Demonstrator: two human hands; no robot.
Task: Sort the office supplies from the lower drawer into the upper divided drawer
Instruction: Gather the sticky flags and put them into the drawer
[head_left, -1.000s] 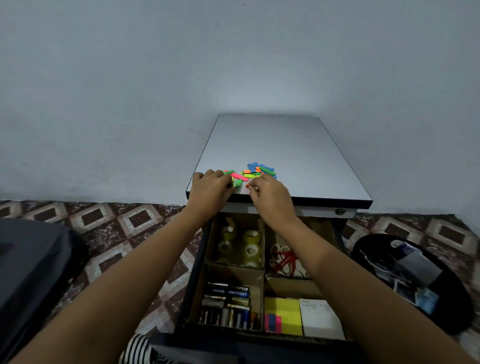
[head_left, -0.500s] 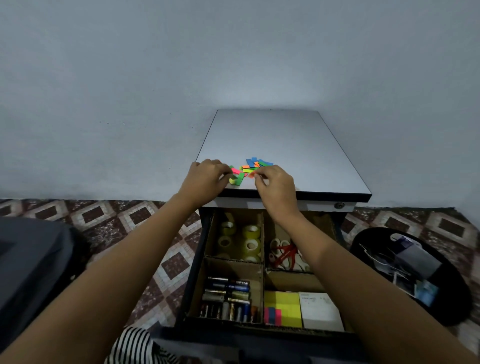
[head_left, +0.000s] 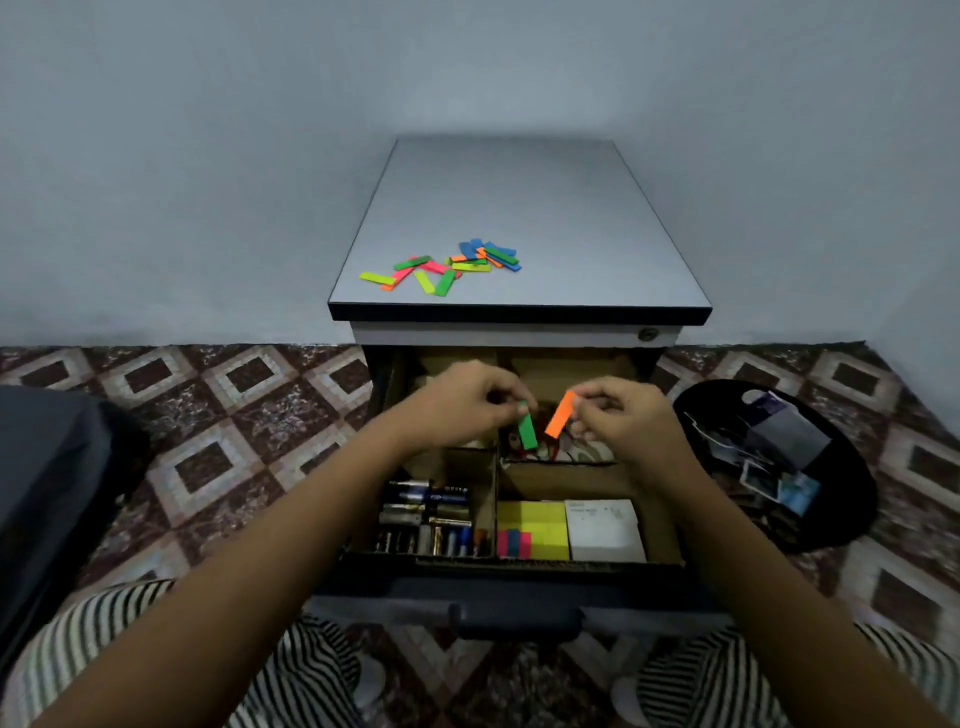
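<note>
Your hands have left the bench (head_left: 509, 197), where a second ago both were picking at the pile of coloured strips (head_left: 441, 267), and have come down over the open divided drawer (head_left: 519, 566). Your left hand (head_left: 457, 405) pinches a green strip (head_left: 528, 432) by its top end, so it hangs down. Your right hand (head_left: 623, 415) pinches an orange strip (head_left: 560, 422) by its upper end, tilted. The two strips are near each other but apart, above the far right compartment. The rest of the pile lies near the bench's front left edge. Batteries (head_left: 426, 514), yellow sticky notes (head_left: 540, 525) and a white pad (head_left: 602, 527) sit in the near compartments as before.
</note>
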